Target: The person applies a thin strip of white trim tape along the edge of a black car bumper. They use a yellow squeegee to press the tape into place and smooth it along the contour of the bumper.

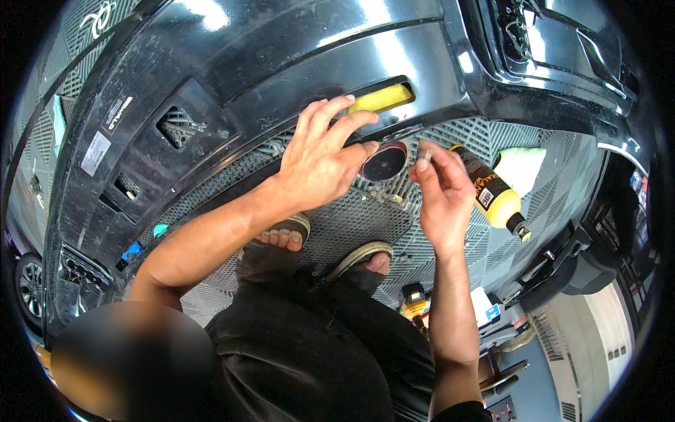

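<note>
A glossy black car bumper (295, 84) stretches across the upper view. My left hand (320, 158) reaches over its lower edge, fingers apart, fingertips at the left end of a rectangular slot (413, 90). Something yellow (383, 98) shows in that slot. To the right, just off the bumper's edge, my right hand (446, 186) pinches a small greyish piece (425, 153) between thumb and fingers; its kind is too small to tell. Between my hands lies a round dark pad (384, 163) with a reddish rim.
A yellow bottle (503, 200) with a black label lies on the grey grated floor right of my right hand, beside a pale green cloth (522, 169). My feet in sandals (358, 257) are below. A yellow-and-black tool (413, 299) sits near my right forearm, and a black chair (590, 271) stands farther right.
</note>
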Demonstrator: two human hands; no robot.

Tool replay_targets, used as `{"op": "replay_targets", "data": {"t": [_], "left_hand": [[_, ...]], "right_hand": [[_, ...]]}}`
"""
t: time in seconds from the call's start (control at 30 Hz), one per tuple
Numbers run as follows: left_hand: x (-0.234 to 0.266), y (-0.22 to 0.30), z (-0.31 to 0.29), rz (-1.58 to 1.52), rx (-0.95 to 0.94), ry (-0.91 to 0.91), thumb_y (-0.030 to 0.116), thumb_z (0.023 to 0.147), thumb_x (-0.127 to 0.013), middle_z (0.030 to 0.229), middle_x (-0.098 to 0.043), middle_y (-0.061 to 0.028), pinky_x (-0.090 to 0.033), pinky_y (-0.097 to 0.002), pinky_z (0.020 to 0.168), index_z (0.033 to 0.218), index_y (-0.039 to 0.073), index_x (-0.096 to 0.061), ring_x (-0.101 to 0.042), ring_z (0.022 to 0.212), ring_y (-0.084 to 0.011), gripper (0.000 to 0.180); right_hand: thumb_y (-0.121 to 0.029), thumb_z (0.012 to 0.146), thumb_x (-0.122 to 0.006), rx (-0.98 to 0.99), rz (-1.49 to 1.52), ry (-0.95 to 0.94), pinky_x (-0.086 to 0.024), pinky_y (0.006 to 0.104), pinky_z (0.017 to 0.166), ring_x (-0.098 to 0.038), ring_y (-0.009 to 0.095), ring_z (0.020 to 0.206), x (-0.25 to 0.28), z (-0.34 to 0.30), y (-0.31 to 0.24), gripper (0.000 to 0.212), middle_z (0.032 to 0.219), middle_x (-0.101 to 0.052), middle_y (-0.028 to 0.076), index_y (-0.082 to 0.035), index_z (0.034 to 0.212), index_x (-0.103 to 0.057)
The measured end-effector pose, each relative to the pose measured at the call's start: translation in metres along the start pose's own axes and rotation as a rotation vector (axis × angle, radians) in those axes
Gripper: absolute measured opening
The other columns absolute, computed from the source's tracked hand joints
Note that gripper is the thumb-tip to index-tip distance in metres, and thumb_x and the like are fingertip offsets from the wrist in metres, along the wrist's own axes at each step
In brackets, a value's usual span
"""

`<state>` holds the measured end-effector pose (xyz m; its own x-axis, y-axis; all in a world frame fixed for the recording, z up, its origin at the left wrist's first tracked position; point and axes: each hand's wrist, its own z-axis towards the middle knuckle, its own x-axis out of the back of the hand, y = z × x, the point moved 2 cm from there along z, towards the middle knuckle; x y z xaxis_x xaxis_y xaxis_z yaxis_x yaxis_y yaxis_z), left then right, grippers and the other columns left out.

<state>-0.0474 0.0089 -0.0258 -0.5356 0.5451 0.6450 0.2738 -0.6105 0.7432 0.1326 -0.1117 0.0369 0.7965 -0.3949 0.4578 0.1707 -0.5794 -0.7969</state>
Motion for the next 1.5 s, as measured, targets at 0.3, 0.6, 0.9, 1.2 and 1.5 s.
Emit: {"op": "replay_targets", "data": {"t": [0.3, 0.6, 0.9, 1.2, 1.5], "left_hand": [[0.003, 0.004, 0.003, -0.03, 0.099, -0.017, 0.01, 0.08, -0.088, 0.157, -0.052, -0.0118, -0.04, -0.0606, 0.118, 0.119, 0.015, -0.082, -0.042, 0.149, -0.0417, 0.04], [-0.004, -0.002, 0.001, -0.011, 0.02, 0.023, 0.011, 0.08, -0.087, 0.141, -0.063, -0.0061, -0.042, -0.0595, 0.115, 0.104, 0.013, -0.086, -0.045, 0.146, -0.0393, 0.024], [-0.005, -0.01, -0.005, -0.091, -0.028, 0.118, 0.015, 0.074, -0.09, 0.133, -0.06, -0.0082, -0.042, -0.0591, 0.115, 0.086, 0.007, -0.078, -0.048, 0.138, -0.0375, 0.02], [0.014, 0.004, -0.001, -0.033, 0.027, -0.061, 0.028, 0.076, -0.093, 0.149, -0.057, -0.0135, -0.038, -0.0629, 0.115, 0.093, 0.011, -0.076, -0.044, 0.147, -0.0419, 0.029], [0.034, 0.039, -0.097, -0.506, 0.09, -0.266, 0.013, 0.082, -0.089, 0.108, -0.069, -0.0033, -0.048, -0.041, 0.088, 0.084, 0.011, -0.068, -0.066, 0.096, -0.0266, 0.021]], "right_hand": [[-0.005, 0.106, -0.07, 0.031, -0.043, -0.047, -0.056, 0.0253, 0.083, -0.066, 0.01, 0.093, 0.003, 0.011, -0.008, 0.025, 0.113, -0.067, 0.005, 0.003, 0.13, -0.073], [-0.007, 0.107, -0.07, -0.031, -0.005, -0.109, -0.056, 0.025, 0.084, -0.066, 0.01, 0.093, -0.008, -0.004, 0.003, 0.026, 0.116, -0.065, 0.006, 0.003, 0.131, -0.072], [-0.007, 0.107, -0.07, -0.008, -0.026, -0.087, -0.059, 0.0262, 0.085, -0.068, 0.011, 0.096, -0.003, -0.001, -0.001, 0.026, 0.119, -0.067, 0.007, 0.002, 0.131, -0.072], [-0.003, 0.105, -0.072, -0.107, 0.054, -0.044, -0.059, 0.0268, 0.088, -0.069, 0.01, 0.098, 0.002, -0.01, 0.015, 0.022, 0.112, -0.072, 0.003, 0.001, 0.126, -0.073], [-0.004, 0.1, -0.078, 0.107, -0.054, 0.009, -0.054, 0.0263, 0.084, -0.065, 0.013, 0.101, 0.004, 0.001, 0.006, 0.015, 0.117, -0.069, 0.009, -0.001, 0.114, -0.077]]}}
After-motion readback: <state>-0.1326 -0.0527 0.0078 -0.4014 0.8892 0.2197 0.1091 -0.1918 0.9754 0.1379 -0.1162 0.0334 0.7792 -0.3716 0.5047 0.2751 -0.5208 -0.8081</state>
